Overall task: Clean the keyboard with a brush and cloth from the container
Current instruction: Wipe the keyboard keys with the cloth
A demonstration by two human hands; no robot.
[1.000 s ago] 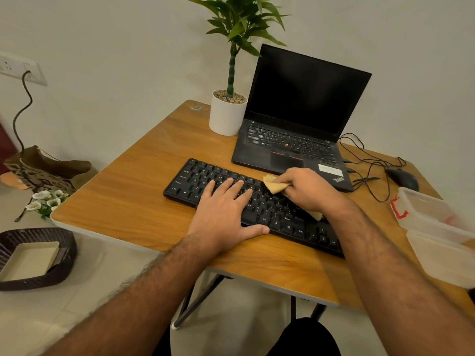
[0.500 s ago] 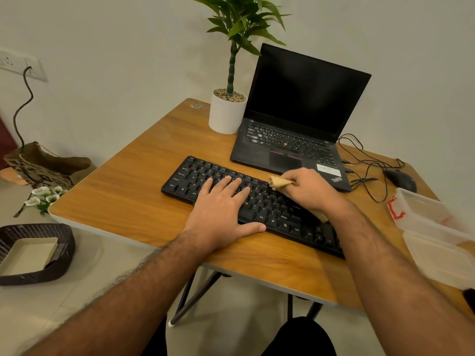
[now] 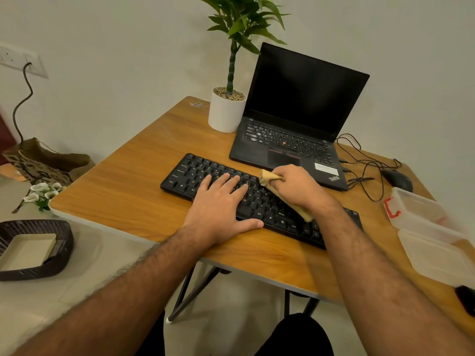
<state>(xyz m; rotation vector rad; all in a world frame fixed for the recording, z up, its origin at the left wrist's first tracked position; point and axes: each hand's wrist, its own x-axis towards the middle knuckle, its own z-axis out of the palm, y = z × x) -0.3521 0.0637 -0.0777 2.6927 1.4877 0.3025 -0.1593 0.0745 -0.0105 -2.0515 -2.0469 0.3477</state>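
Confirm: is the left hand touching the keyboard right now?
Touching. The head view shows the left hand lying flat on the keyboard, straight fingers spread across the keys with no gap showing.

Matt black plastic keyboard (image 3: 195,173) on a smooth wood-grain table (image 3: 123,199) with a slight sheen. Soft tan cloth (image 3: 267,177). Frosted clear plastic container (image 3: 416,214), glossy-smooth white pot (image 3: 225,115), woven dark basket (image 3: 36,268), matt laptop (image 3: 295,124).

Open laptop (image 3: 295,129), potted plant (image 3: 227,109) and mouse (image 3: 398,179) on table (image 3: 123,196)
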